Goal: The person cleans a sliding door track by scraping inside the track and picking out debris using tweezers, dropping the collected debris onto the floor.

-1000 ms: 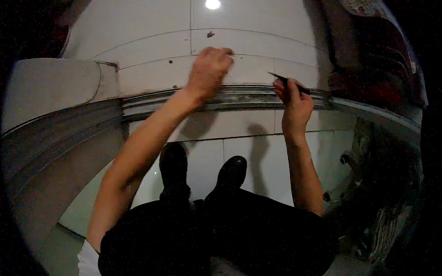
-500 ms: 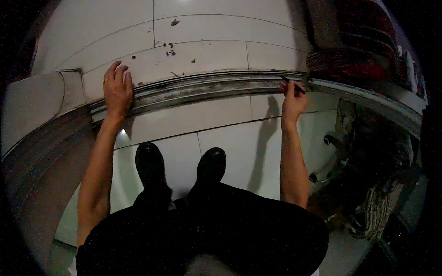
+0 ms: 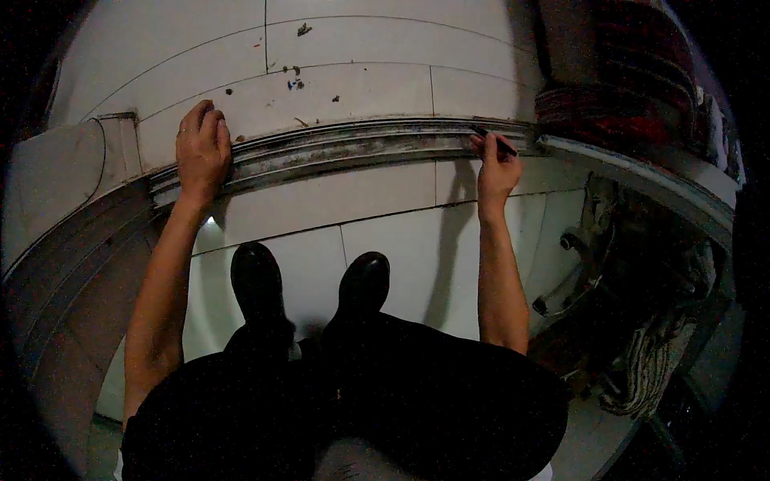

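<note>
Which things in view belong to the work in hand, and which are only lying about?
Work, it seems:
dark tool, in the right hand
track, near both hands
dirt bits beyond it, perhaps

Lying about, apparently:
stringy bundle
dark red heap, too dim to identify

Head-worn view, facing steeply down, above shoes [image 3: 364, 280]

Dull metal track [image 3: 353, 144], glossy tiles [image 3: 301, 250]
</note>
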`<state>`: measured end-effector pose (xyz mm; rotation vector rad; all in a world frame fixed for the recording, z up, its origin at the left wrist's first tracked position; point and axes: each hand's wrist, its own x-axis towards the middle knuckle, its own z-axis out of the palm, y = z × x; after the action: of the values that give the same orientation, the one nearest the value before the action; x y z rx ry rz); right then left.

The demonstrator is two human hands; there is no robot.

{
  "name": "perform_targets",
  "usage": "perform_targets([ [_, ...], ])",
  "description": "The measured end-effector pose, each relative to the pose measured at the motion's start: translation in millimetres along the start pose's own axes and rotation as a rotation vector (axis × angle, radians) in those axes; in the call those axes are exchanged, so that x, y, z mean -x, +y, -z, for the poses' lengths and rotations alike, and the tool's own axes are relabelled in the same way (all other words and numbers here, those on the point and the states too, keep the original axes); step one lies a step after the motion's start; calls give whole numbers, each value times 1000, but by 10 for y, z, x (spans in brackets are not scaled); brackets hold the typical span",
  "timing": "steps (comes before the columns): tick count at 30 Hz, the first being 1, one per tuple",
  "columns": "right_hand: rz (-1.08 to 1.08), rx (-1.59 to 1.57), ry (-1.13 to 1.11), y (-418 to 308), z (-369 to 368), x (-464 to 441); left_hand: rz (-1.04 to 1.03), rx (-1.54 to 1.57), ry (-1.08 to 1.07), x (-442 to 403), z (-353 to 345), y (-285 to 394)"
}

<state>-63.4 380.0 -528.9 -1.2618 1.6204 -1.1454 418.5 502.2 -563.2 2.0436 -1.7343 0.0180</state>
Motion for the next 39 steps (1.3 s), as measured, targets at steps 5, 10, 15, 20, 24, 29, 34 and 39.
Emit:
perform_targets([
  [5, -54, -73, 15, -52, -142, 46, 4, 5, -20, -10, 24, 14],
  [10, -100, -56, -16, -154, -232, 82, 5, 20, -31, -16, 16, -1],
  [15, -80, -24, -38, -199, -345, 118, 6, 13, -43, -26, 9, 10],
  [20, -19, 129, -30, -310, -411, 147, 6, 12, -21, -3, -7, 23],
  [24, 99, 377, -24, -375, -479, 190, 17, 29, -16, 1, -21, 29],
  [29, 136, 444, -26, -393, -486, 205, 22, 30, -18, 0, 0, 58],
  [34, 124, 262, 10, -399, -361, 249, 20, 85, -5, -2, -46, 23],
  [39, 61, -10, -41, -892, -414, 317, 41, 121, -4, 20, -102, -44],
])
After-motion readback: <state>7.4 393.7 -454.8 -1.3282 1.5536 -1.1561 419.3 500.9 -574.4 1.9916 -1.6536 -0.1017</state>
